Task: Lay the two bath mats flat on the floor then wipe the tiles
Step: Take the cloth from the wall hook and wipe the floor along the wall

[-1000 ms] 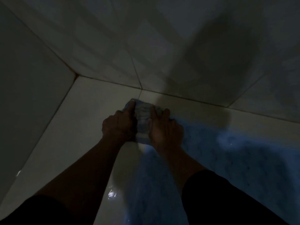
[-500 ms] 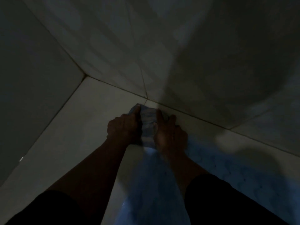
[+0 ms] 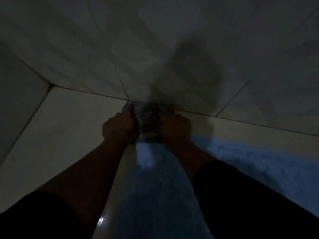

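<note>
The scene is very dim. A bunched grey-blue cloth (image 3: pixel 146 121) lies pressed on the pale floor tile, right against the foot of the wall. My left hand (image 3: pixel 119 126) grips its left side and my right hand (image 3: pixel 174 126) grips its right side, both with fingers curled over it. A blue bath mat (image 3: pixel 155 187) lies flat on the floor beneath and behind my hands, running off to the right (image 3: pixel 259 163). Whether that is one mat or two I cannot tell.
A tiled wall (image 3: pixel 172 57) rises straight ahead and another wall (image 3: pixel 15 100) closes the left side, meeting in a corner (image 3: pixel 50 86). Bare pale floor tile (image 3: pixel 65 128) lies left of my hands. My dark sleeves cover the lower corners.
Both hands have pushed the cloth forward across the tile until it meets the base of the wall. My view has shifted closer to the wall.
</note>
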### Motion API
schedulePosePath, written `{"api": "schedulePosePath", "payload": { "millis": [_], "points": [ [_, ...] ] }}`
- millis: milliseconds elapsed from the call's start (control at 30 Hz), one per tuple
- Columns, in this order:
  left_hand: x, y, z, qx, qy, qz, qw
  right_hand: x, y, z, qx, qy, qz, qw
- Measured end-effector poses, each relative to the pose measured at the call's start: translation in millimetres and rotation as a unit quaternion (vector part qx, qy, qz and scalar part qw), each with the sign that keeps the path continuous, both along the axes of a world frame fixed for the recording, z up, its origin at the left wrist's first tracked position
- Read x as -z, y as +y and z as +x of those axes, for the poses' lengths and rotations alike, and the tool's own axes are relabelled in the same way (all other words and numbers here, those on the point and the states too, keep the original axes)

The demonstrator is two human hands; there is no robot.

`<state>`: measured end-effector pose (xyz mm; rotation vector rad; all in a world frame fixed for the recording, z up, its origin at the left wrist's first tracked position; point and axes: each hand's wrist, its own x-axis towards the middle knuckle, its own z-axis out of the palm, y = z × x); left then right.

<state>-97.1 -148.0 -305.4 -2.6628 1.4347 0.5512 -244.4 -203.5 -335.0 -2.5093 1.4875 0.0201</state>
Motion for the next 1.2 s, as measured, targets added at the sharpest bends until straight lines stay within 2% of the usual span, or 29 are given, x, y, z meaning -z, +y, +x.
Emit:
{"api": "schedulePosePath", "payload": {
  "millis": [267, 400, 500, 567, 633, 733, 833, 1000, 1200],
  "points": [
    [-4.9, -6.8, -22.2, 0.037, -0.003, -0.003, 0.999, -6.7, 4.3, -26.6, 0.016, 0.011, 0.010, 1.000],
    [-5.6, -7.7, -45.2, 0.062, -0.066, -0.023, 0.996, -14.1, 4.4, -42.6, 0.026, 0.038, -0.008, 0.999],
    [-6.3, -8.2, -62.7, 0.061, 0.001, -0.019, 0.998, -19.2, 2.4, -56.6, 0.041, 0.076, -0.005, 0.996],
    [-4.5, -9.0, -71.1, 0.069, 0.015, -0.020, 0.997, -20.8, -0.6, -64.3, 0.047, 0.101, -0.003, 0.994],
    [-2.8, -10.8, -77.5, 0.084, 0.014, -0.027, 0.996, -22.5, -3.7, -72.5, 0.048, 0.105, 0.014, 0.993],
    [-2.1, -11.2, -86.2, 0.088, 0.067, -0.017, 0.994, -29.7, -2.6, -83.8, 0.066, 0.092, 0.041, 0.993],
    [-7.4, -13.8, -99.3, 0.085, 0.050, -0.012, 0.995, -35.9, 2.9, -92.4, 0.095, 0.105, 0.046, 0.989],
    [-10.7, -21.0, -118.5, 0.105, 0.102, 0.002, 0.989, -37.5, -0.6, -112.9, 0.109, 0.114, 0.046, 0.986],
    [-5.9, -25.0, -147.4, 0.126, 0.074, -0.013, 0.989, -25.3, -9.8, -149.0, 0.101, 0.098, 0.036, 0.989]
  ]
}}
